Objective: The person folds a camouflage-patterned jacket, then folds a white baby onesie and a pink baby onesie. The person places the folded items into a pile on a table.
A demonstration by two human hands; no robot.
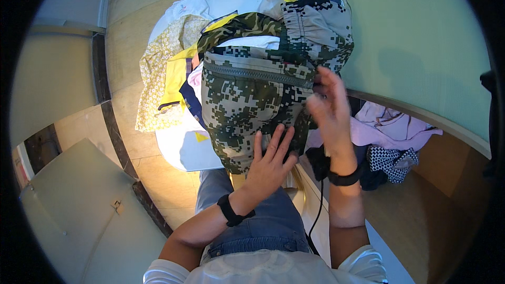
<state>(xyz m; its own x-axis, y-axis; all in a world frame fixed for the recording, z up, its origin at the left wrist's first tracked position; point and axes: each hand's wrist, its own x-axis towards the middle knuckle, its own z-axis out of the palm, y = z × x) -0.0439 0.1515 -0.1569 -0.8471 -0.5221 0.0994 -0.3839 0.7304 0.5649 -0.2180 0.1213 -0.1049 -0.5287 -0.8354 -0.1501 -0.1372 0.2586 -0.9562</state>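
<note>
A folded digital-camouflage cloth item (248, 106) with a grey zipper (256, 74) across its upper part lies in front of me. My left hand (272, 161) rests on its lower right part with the fingers spread. My right hand (331, 110), slightly blurred, is at the right edge near the zipper's end. Its thumb and fingers are apart, and I see nothing held between them. Behind the folded item lie a gathered camouflage piece (321, 31) and a darker camouflage cloth (240, 25). Both wrists wear black bands.
A white table (169, 150) bears yellow floral cloth (154, 75), a yellow garment (177, 75) and white cloth (193, 2). At the right, pink clothes (386, 130) and patterned cloth (392, 163) lie below a green panel (414, 47). A black cable (317, 209) hangs beside my leg.
</note>
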